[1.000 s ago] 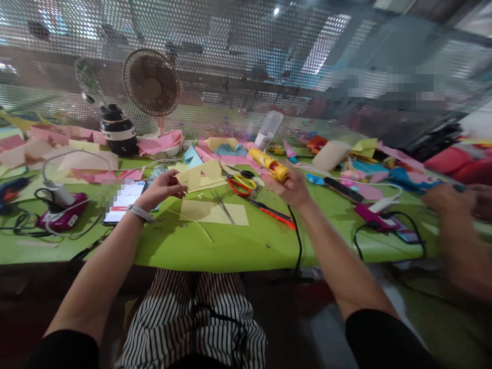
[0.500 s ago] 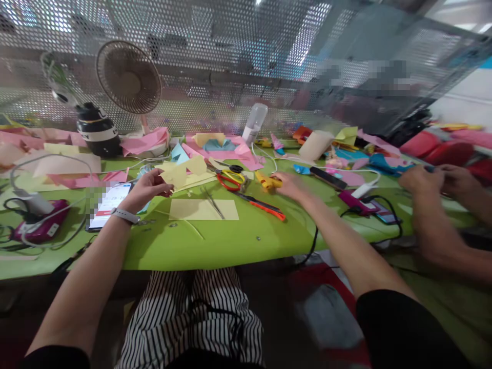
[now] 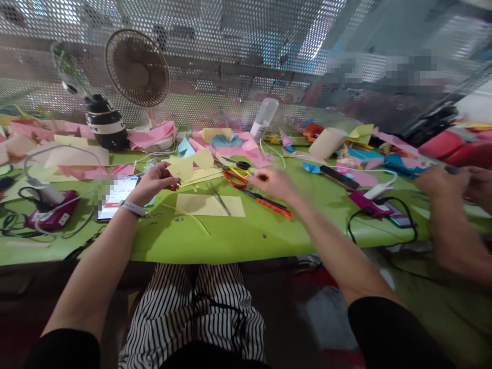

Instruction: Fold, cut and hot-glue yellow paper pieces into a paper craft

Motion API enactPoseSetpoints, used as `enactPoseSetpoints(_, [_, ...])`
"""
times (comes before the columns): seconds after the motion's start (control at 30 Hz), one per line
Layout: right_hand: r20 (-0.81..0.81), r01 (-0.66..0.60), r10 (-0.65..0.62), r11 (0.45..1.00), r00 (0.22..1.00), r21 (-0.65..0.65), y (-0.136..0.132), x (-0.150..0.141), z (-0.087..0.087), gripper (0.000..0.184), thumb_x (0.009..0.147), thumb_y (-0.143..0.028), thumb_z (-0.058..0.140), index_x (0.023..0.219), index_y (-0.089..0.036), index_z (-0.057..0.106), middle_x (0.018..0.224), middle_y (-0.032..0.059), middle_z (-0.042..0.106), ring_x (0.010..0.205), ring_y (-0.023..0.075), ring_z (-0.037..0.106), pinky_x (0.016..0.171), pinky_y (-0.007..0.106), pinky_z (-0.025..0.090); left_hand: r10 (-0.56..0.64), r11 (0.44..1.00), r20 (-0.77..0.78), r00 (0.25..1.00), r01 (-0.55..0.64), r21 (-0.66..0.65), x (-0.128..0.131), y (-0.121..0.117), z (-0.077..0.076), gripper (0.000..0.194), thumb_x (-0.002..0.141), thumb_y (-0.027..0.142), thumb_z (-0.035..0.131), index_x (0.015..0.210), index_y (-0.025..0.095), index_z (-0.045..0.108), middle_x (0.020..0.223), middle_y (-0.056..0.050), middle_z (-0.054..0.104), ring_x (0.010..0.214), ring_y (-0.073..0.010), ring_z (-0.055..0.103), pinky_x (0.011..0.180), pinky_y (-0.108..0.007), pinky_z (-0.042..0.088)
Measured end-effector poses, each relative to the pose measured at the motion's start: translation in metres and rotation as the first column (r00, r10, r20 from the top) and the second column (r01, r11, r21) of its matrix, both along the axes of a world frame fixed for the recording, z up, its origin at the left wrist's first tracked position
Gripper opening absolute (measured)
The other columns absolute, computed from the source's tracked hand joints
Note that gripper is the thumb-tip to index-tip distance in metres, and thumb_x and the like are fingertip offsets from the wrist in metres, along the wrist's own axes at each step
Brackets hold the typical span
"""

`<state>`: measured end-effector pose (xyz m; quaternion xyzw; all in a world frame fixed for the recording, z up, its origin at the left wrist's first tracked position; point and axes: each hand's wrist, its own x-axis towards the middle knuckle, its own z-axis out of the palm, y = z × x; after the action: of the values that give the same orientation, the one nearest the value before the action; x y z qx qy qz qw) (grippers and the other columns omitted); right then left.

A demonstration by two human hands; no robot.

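Observation:
My left hand (image 3: 154,183), with a pale watch strap at the wrist, pinches the left edge of a piece of yellow paper (image 3: 188,171) that stands partly raised over other yellow sheets. My right hand (image 3: 272,183) is curled and a little blurred, just right of red-handled scissors (image 3: 235,178); what its fingers hold, if anything, is hidden. Below the hands, tweezers (image 3: 219,199) lie across a flat yellow paper rectangle (image 3: 200,204). An orange-and-black cutter-like tool (image 3: 274,205) lies beneath my right hand. A thin yellow strip (image 3: 200,224) rests near the front.
A phone (image 3: 117,199) and a purple power strip (image 3: 57,215) are at left, a second purple power strip (image 3: 361,204) at right. Behind stand a fan (image 3: 137,69), a black bottle (image 3: 105,123) and coloured paper scraps. Another person's hands (image 3: 442,182) work at far right.
My right hand has moved left toward the scissors and curled; the yellow tool it was touching is out of sight. My left hand stays by the yellow paper. The view has shifted slightly.

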<state>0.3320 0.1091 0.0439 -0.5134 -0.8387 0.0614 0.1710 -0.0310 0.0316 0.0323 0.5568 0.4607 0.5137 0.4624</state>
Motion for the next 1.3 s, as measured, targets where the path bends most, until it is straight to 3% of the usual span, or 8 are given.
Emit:
enactPoseSetpoints(0.07, [0.088,-0.078,0.096,0.979,0.992,-0.188,-0.016,-0.043,-0.004,0.046,0.088,-0.064,0.058,0.076,-0.021,0.066,0.080,0.0063,0.072,0.067,0.0187,0.062,0.059,0.028,0.039,-0.007,1.000,0.000,1.000,0.007,-0.010,0.001,-0.001,0.000,0.044,0.066,0.023,0.086,0.100,0.014,0.060,0.073,-0.002,0.072,0.061,-0.0122,0.068,0.060,-0.022,0.057])
enactPoseSetpoints(0.2, [0.199,-0.165,0.230,0.940,0.953,-0.298,-0.026,-0.086,-0.015,0.035,0.085,-0.054,0.067,0.075,-0.021,0.062,0.082,0.0061,0.073,0.074,0.0202,0.066,0.057,0.026,0.036,-0.022,0.999,0.012,1.000,0.022,-0.027,0.002,-0.004,0.001,0.047,0.064,0.023,0.087,0.098,0.014,0.056,0.071,-0.001,0.072,0.059,-0.0118,0.067,0.058,-0.022,0.056])
enactPoseSetpoints(0.4, [-0.066,-0.145,0.129,0.868,0.989,-0.474,-0.014,-0.078,-0.020,0.018,0.081,-0.027,0.071,0.074,-0.021,0.055,0.066,-0.0005,0.070,0.052,0.0136,0.065,0.054,0.023,0.042,-0.066,0.998,0.016,0.998,0.066,-0.019,0.002,-0.006,0.001,0.040,0.070,0.022,0.083,0.100,0.014,0.058,0.077,-0.003,0.073,0.063,-0.0112,0.068,0.061,-0.022,0.058])
enactPoseSetpoints(0.67, [-0.045,-0.192,0.190,0.898,0.981,-0.395,-0.024,-0.086,-0.025,0.043,0.074,-0.017,0.067,0.116,-0.021,0.056,0.068,-0.0033,0.071,0.061,0.0162,0.066,0.055,0.024,0.042,-0.069,0.997,0.017,0.997,0.070,-0.029,0.002,-0.005,-0.003,0.038,0.070,0.021,0.083,0.098,0.014,0.059,0.077,-0.003,0.072,0.063,-0.0111,0.067,0.060,-0.022,0.057])
enactPoseSetpoints(0.8, [-0.271,-0.266,0.151,0.848,0.951,-0.458,-0.023,-0.083,-0.024,0.052,0.070,-0.011,0.062,0.121,-0.020,0.061,0.061,-0.0054,0.066,0.054,0.0144,0.063,0.054,0.024,0.045,-0.053,0.998,0.001,0.999,0.053,-0.016,0.000,-0.004,-0.003,0.039,0.070,0.023,0.083,0.100,0.014,0.060,0.078,-0.003,0.073,0.064,-0.0117,0.068,0.062,-0.023,0.057])
enactPoseSetpoints(0.97, [-0.565,-0.374,-0.085,0.667,0.821,-0.644,-0.016,-0.076,-0.021,0.010,0.069,-0.019,0.062,0.073,-0.016,0.070,0.053,0.0009,0.065,0.053,0.0147,0.065,0.056,0.025,0.054,-0.061,0.998,-0.004,0.998,0.061,0.031,-0.002,-0.001,-0.006,0.039,0.070,0.024,0.083,0.100,0.014,0.060,0.073,-0.002,0.071,0.063,-0.0123,0.068,0.061,-0.022,0.056])
enactPoseSetpoints(1.13, [-0.743,-0.450,-0.123,0.727,0.657,-0.518,-0.015,-0.072,-0.018,0.013,0.063,-0.028,0.063,0.061,-0.017,0.070,0.060,0.0038,0.071,0.060,0.0170,0.069,0.065,0.029,0.059,-0.058,0.998,0.002,0.998,0.057,0.027,-0.001,-0.001,-0.006,0.038,0.070,0.024,0.082,0.098,0.014,0.058,0.074,-0.002,0.071,0.063,-0.0122,0.068,0.061,-0.023,0.055])
enactPoseSetpoints(1.3, [-0.927,-0.523,-0.166,0.786,0.336,-0.330,-0.014,-0.070,-0.020,0.013,0.058,-0.028,0.067,0.067,-0.020,0.072,0.063,0.0005,0.071,0.062,0.0178,0.070,0.075,0.037,0.062,-0.043,0.999,0.020,0.999,0.042,0.033,0.001,-0.001,-0.007,0.039,0.069,0.023,0.082,0.095,0.016,0.054,0.068,0.000,0.070,0.061,-0.0130,0.067,0.060,-0.024,0.053])
